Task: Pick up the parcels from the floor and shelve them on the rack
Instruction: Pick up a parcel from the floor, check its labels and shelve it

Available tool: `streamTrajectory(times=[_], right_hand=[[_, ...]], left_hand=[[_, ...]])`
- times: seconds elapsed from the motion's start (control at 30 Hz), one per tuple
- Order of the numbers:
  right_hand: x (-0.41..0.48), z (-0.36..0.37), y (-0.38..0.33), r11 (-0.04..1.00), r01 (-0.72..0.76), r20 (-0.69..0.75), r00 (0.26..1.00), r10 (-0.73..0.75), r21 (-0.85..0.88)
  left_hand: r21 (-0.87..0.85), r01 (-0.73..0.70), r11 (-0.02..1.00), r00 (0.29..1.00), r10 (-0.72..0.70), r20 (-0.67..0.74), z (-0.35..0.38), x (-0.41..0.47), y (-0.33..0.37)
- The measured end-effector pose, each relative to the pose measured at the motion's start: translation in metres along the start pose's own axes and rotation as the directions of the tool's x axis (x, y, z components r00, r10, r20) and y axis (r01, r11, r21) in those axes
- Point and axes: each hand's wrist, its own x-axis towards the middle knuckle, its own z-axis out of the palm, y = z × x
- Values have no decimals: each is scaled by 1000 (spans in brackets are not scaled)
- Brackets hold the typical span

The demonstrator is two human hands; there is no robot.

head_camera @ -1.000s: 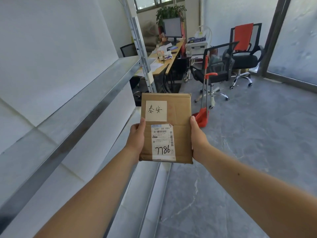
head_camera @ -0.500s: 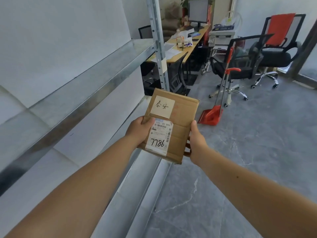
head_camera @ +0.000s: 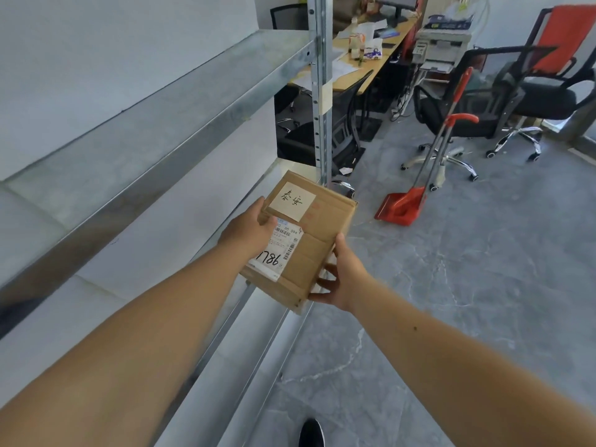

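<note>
A flat brown cardboard parcel [head_camera: 317, 240] with a white handwritten note and a shipping label marked 7786 is held in both hands. My left hand [head_camera: 246, 232] grips its left edge with the thumb on the label. My right hand [head_camera: 337, 277] supports the lower right corner from beneath. The parcel is tilted and hovers over the front edge of the lower shelf [head_camera: 225, 321] of the metal rack [head_camera: 180, 101], just in front of the rack's upright post [head_camera: 321, 91].
A red dustpan with a long handle [head_camera: 403, 204] stands on the grey floor to the right. Black office chairs [head_camera: 467, 104] and a wooden desk [head_camera: 364, 50] with clutter lie beyond the rack. My shoe [head_camera: 311, 432] shows at the bottom.
The parcel has tilted and swung left toward the rack's lower shelf. My right hand slid from its side to under its lower corner. The view has turned toward the rack.
</note>
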Motion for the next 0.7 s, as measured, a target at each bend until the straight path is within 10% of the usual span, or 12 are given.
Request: streamTrajectory(times=[0.23, 0.7], right_hand=[[33, 27, -3, 999, -30, 44, 999, 32, -34], [77, 74, -22, 989, 33, 122, 991, -51, 144]], left_hand=[[431, -47, 901, 995, 82, -64, 4, 30, -20], [408, -89, 909, 980, 153, -127, 7, 57, 4]])
